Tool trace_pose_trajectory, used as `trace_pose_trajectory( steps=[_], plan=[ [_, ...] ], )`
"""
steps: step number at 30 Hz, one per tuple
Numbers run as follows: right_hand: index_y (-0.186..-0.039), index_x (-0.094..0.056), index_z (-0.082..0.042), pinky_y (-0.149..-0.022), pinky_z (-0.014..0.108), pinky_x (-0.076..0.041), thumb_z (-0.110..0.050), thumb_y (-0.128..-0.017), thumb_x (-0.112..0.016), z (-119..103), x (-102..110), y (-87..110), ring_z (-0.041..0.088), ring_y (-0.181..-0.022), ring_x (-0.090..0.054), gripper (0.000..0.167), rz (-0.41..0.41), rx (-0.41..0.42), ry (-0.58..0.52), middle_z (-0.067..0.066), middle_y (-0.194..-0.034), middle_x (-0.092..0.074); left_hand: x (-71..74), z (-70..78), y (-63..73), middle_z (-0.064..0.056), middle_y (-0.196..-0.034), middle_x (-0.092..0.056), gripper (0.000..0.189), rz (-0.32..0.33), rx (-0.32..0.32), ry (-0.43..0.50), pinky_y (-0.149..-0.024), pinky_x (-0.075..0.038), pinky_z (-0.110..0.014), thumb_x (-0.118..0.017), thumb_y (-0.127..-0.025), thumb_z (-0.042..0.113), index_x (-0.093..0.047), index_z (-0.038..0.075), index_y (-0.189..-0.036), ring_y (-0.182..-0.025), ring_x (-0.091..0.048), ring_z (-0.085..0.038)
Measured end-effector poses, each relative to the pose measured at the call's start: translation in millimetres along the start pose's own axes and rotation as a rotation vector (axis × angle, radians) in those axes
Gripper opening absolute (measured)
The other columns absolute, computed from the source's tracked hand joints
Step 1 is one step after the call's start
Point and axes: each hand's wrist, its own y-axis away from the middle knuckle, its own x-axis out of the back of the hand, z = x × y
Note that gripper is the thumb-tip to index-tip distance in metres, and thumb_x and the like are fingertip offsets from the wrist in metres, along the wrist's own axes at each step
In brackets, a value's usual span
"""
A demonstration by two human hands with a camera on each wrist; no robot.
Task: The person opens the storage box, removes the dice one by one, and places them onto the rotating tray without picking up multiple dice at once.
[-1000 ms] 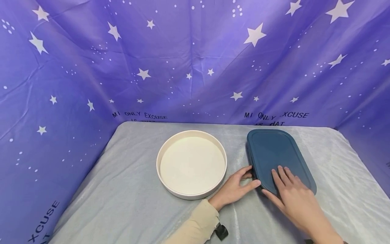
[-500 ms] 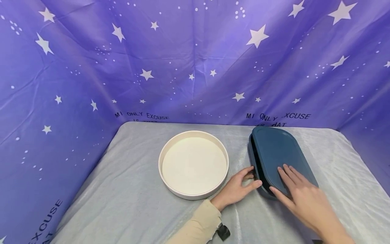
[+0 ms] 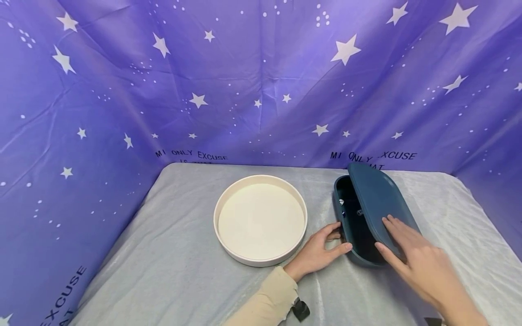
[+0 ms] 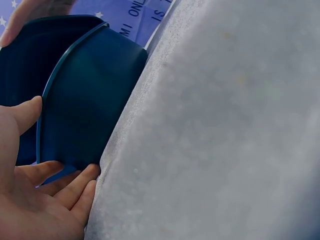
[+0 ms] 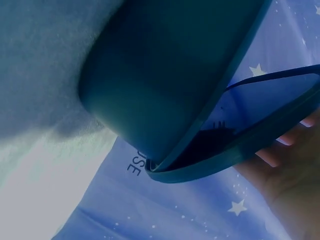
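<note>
A dark blue rectangular box (image 3: 360, 261) stands on the right of the table, its lid (image 3: 381, 199) tilted up along the left side. My right hand (image 3: 424, 265) holds the lid, fingers on its top and thumb at the raised near edge. Fingers and thumb of my left hand (image 3: 316, 254) rest straight against the box's near left corner. In the left wrist view the thumb touches the rim of the box (image 4: 95, 90). Small light-coloured items (image 3: 360, 212) show inside. The right wrist view shows the lid (image 5: 200, 169) still meeting the box (image 5: 155, 75) along one edge.
A round cream tray (image 3: 261, 262) with a low rim lies left of the box, close to my left forearm. Pale grey cloth (image 3: 171, 235) covers the table. Purple star-printed fabric (image 3: 228, 81) hangs behind and at both sides.
The lid has gone from lying flat on the box to tilted up, its left side raised by my right hand, baring the inside. My left hand has stayed at the corner.
</note>
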Motion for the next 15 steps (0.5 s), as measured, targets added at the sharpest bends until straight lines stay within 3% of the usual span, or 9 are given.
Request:
trace_pose_trajectory(
  steps=[9, 12, 15],
  plan=[
    [-0.149, -0.047, -0.022, -0.087, 0.065, -0.041, -0.027, -0.095, -0.066, 13.0, 8.0, 1.7, 0.049, -0.119, -0.054, 0.058, 0.030, -0.063, -0.111, 0.019, -0.141, -0.055, -1.3, -1.0, -0.5, 0.004, -0.138, -0.059, 0.062, 0.008, 0.008, 0.010, -0.109, -0.042, -0.021, -0.066, -0.096, 0.038, -0.043, 0.015, -0.149, -0.122, -0.057, -0.002],
    [-0.149, -0.046, -0.027, -0.098, 0.060, -0.040, -0.025, -0.096, -0.065, 15.2, 10.6, 3.4, 0.042, -0.115, -0.056, 0.057, 0.043, -0.090, -0.148, 0.020, -0.140, -0.057, -1.3, -0.8, -0.1, 0.004, -0.137, -0.060, 0.062, 0.011, 0.010, 0.004, -0.109, -0.042, -0.021, -0.066, -0.096, 0.038, -0.044, 0.015, -0.149, -0.122, -0.057, -0.002],
    [-0.149, -0.046, -0.030, -0.100, 0.057, -0.038, -0.024, -0.096, -0.064, 16.5, 12.2, 5.3, 0.034, -0.111, -0.054, 0.057, 0.047, -0.107, -0.170, 0.020, -0.139, -0.057, -1.7, -0.5, 0.4, 0.004, -0.137, -0.059, 0.063, 0.009, 0.020, 0.006, -0.109, -0.042, -0.021, -0.066, -0.096, 0.039, -0.043, 0.015, -0.149, -0.122, -0.057, -0.003]
  ],
)
